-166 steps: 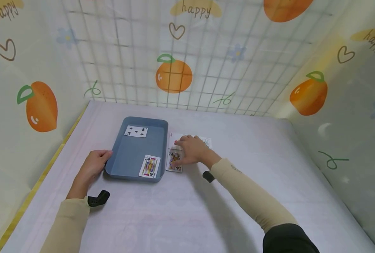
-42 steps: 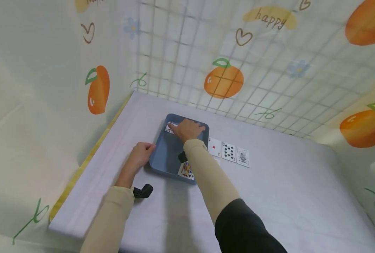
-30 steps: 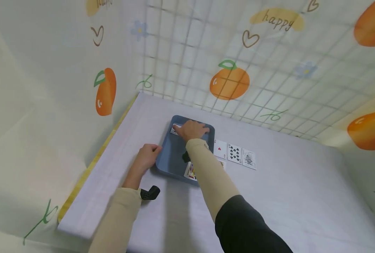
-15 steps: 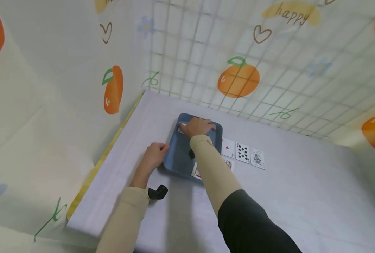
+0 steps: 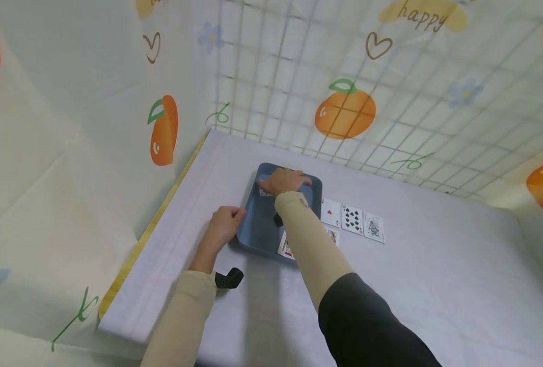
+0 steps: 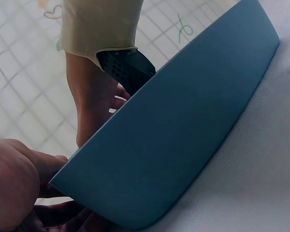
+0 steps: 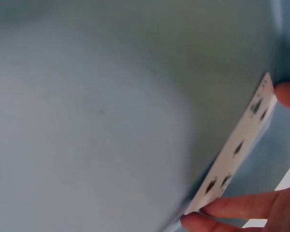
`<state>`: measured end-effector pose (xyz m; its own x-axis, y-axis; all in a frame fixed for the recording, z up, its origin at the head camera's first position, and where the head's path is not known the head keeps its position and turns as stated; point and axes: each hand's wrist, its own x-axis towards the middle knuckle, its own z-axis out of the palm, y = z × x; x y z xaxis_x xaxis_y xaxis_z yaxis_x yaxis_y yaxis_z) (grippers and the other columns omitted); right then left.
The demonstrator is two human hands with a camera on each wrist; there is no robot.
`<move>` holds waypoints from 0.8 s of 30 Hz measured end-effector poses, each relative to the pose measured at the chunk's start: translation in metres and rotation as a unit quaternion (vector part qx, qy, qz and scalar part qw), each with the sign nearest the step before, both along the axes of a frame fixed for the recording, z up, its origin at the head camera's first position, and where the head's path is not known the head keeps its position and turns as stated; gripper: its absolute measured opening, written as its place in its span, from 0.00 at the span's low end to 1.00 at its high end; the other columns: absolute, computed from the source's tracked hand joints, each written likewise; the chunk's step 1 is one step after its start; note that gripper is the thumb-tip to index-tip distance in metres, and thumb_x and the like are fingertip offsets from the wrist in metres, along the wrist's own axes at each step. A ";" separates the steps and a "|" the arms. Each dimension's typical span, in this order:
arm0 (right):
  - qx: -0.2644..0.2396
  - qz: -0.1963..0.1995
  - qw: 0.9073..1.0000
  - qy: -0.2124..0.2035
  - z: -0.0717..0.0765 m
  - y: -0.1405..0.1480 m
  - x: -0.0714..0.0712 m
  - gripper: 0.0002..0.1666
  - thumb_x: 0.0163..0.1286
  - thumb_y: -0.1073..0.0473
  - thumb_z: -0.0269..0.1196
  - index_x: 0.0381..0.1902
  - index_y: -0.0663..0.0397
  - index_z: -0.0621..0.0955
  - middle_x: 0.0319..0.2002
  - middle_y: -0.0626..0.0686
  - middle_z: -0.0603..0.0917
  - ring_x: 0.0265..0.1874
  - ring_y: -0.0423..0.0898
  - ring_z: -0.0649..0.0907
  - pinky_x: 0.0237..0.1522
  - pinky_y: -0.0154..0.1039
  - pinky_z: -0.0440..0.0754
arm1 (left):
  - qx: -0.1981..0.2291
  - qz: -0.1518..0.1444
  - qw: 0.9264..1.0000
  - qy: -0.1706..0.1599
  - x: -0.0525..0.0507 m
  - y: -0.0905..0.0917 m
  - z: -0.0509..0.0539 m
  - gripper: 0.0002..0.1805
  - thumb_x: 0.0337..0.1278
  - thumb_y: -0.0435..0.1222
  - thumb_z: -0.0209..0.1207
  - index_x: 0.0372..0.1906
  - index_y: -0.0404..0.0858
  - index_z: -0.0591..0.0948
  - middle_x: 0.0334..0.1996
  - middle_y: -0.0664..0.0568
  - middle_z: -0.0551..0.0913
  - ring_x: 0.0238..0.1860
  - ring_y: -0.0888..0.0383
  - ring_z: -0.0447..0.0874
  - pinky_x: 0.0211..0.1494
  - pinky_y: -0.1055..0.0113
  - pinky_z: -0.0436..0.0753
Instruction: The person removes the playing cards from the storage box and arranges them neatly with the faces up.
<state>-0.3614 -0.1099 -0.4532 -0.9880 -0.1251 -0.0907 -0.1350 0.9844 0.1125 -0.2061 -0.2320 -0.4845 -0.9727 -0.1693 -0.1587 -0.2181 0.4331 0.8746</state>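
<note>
In the head view a blue-grey tray (image 5: 256,238) lies on the white table. My left hand (image 5: 223,223) grips its left rim, with thumb and fingers at the rim (image 6: 94,145) in the left wrist view. My right hand (image 5: 284,182) is inside the tray's far end. It pinches a spades playing card (image 7: 238,145) between thumb and fingers at the card's two ends. That card looks tilted up from the tray floor; the hand covers much of it in the head view. A face card (image 5: 284,247) lies at the tray's near end, partly under the right forearm.
Right of the tray lie an ace of hearts (image 5: 330,212), a spades number card (image 5: 352,219) and a card with a grey figure (image 5: 374,227) in a row. Another face card (image 5: 333,236) sits nearer, half hidden. A wire grid behind a printed cloth (image 5: 276,81) stands at the back.
My right hand has gone from the cards beside the tray into its far end. Lately the spades card has tilted up in its grip. The left hand stays on the rim; the head view has turned.
</note>
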 end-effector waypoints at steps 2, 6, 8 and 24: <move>-0.005 -0.003 1.000 -0.007 0.001 0.001 0.000 0.54 0.58 0.16 0.46 0.47 0.60 0.85 0.62 0.68 0.76 0.63 0.73 0.68 0.50 0.74 0.68 | -0.002 -0.001 1.000 0.000 0.000 0.000 0.001 0.19 0.75 0.40 0.52 0.56 0.30 0.81 0.38 0.45 0.83 0.40 0.52 0.79 0.47 0.56 0.79; -0.011 -0.005 1.000 -0.020 0.004 0.002 0.001 0.57 0.56 0.16 0.48 0.56 0.60 0.82 0.63 0.69 0.74 0.64 0.73 0.67 0.51 0.74 0.67 | -0.005 0.000 1.000 0.003 0.001 0.000 0.002 0.19 0.74 0.40 0.52 0.55 0.30 0.82 0.35 0.46 0.82 0.38 0.52 0.78 0.45 0.57 0.79; -0.012 -0.006 1.000 -0.023 0.005 0.002 0.002 0.56 0.56 0.16 0.49 0.55 0.59 0.82 0.63 0.68 0.75 0.63 0.74 0.68 0.51 0.73 0.68 | -0.006 -0.001 1.000 0.004 0.002 0.000 0.002 0.18 0.74 0.40 0.52 0.55 0.30 0.82 0.32 0.47 0.81 0.37 0.53 0.77 0.43 0.57 0.78; -0.008 0.056 0.998 -0.040 0.033 0.030 0.003 0.48 0.52 0.18 0.58 0.45 0.56 0.84 0.41 0.60 0.84 0.49 0.64 0.79 0.53 0.68 0.70 | -0.023 -0.007 1.000 0.020 0.006 0.002 0.001 0.18 0.74 0.40 0.52 0.53 0.30 0.83 0.35 0.45 0.83 0.36 0.52 0.77 0.42 0.57 0.78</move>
